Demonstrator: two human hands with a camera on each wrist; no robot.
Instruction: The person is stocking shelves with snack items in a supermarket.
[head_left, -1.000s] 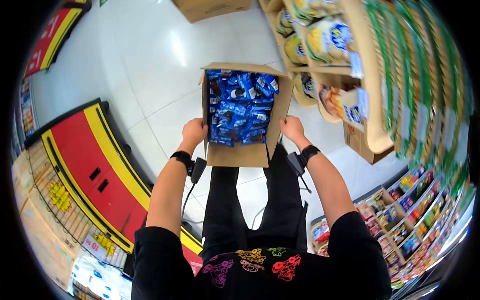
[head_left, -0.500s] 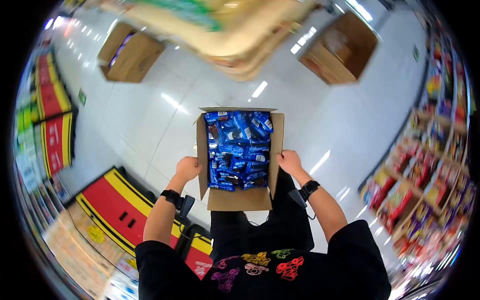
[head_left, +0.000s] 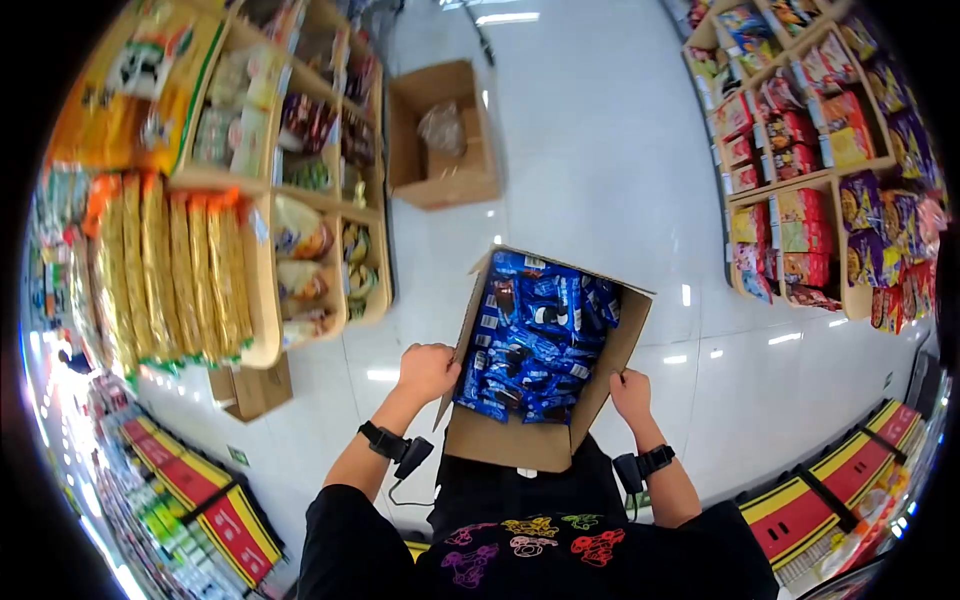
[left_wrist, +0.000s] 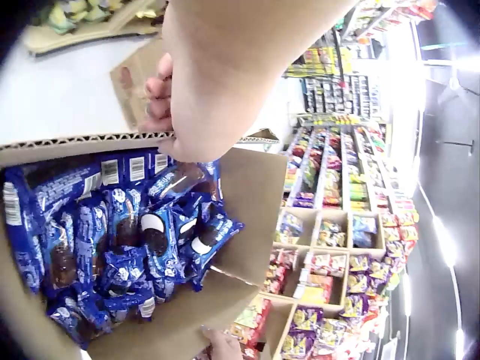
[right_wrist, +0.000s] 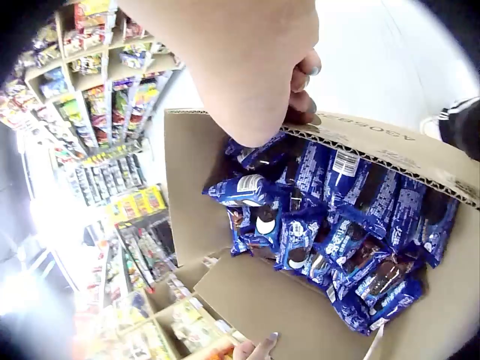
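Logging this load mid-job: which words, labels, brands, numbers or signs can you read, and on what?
None reads with certainty.
Carton: side print, too blurred.
Blue packets: lettering, too small and blurred.
Red-and-yellow panels: white marks, too small.
Shelf goods, green floor mark: too small.

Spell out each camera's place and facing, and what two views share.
Head: on the head, facing forward and down at the open box of blue packets; left hand, right hand, arms, shirt and trousers show.
Left wrist: on that wrist, looking into and across the box; left hand at top, right-hand fingers at bottom.
Right wrist: on that wrist, looking into the box from the opposite side; right hand at top, left-hand fingers at bottom.
Shared: both wrist views show the box and blue packets.
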